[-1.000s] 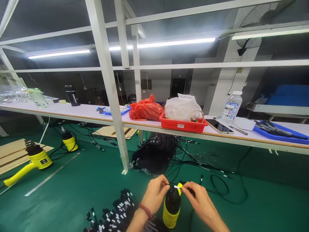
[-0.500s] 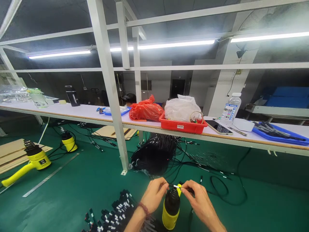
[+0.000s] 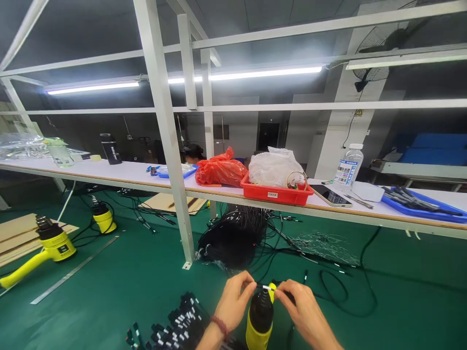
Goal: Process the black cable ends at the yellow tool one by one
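Note:
A thin black cable with a white section (image 3: 267, 288) is stretched between my two hands. My left hand (image 3: 236, 297) pinches one side of it with thumb and forefinger; a dark red beaded bracelet circles that wrist. On the other side my right hand (image 3: 299, 307) pinches the cable too. Just under the white section stands a yellow and black heat gun (image 3: 260, 313), its nozzle pointing up. Left of my left hand lies a pile of black cable ends with white bands (image 3: 178, 323) on the green mat (image 3: 109, 296).
A raised white shelf (image 3: 134, 170) on a metal post (image 3: 171, 146) crosses ahead, bearing a red tray (image 3: 277, 195), a bottle (image 3: 349, 167), a phone (image 3: 332, 195) and a blue tray (image 3: 430, 206). Another heat gun (image 3: 56, 243) lies left near a steel ruler (image 3: 75, 272). Black cables (image 3: 233, 238) are heaped below.
The view has shifted slightly. Both hands still hold the cable above the heat gun nozzle, in nearly the same position.

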`<act>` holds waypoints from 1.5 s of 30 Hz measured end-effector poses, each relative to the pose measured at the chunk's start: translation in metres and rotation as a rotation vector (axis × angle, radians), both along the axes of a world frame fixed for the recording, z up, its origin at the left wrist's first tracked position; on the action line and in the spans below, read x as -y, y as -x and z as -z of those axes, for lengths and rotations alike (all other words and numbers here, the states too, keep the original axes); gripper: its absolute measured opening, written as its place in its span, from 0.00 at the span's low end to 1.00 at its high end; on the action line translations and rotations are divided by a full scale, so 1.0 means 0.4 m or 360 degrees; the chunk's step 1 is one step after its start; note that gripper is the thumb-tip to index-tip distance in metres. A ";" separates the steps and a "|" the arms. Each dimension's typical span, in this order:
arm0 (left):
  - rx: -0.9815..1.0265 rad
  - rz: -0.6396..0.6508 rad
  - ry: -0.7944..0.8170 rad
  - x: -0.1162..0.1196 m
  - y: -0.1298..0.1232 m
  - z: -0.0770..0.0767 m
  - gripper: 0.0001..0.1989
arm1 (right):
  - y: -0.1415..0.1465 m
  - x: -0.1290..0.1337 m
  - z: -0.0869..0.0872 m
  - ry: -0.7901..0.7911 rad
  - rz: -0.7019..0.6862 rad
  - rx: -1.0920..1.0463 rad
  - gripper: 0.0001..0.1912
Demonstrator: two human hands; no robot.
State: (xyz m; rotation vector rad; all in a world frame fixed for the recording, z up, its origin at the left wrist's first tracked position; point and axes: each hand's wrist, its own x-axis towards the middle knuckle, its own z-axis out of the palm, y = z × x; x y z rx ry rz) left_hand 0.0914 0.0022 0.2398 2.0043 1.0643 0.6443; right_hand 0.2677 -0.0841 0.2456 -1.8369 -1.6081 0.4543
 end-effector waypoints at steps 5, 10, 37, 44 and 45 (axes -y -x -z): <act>-0.0020 0.0046 -0.0013 0.002 0.006 -0.001 0.17 | -0.002 -0.008 -0.007 -0.0023 -0.0004 -0.0037 0.16; -0.0201 -0.0022 -0.0063 0.004 0.004 -0.010 0.23 | -0.005 -0.007 -0.009 -0.0028 -0.0020 -0.0053 0.16; -0.0076 -0.0104 -0.0094 -0.003 0.001 -0.006 0.18 | 0.012 -0.005 -0.013 -0.0232 -0.0028 -0.0122 0.13; 0.0030 -0.0046 -0.0055 0.006 0.003 -0.017 0.12 | 0.009 -0.011 0.002 -0.0206 -0.0022 -0.0065 0.12; -0.0004 -0.0061 -0.0073 0.008 0.002 -0.022 0.13 | 0.006 -0.010 0.003 -0.0185 -0.0031 -0.0055 0.13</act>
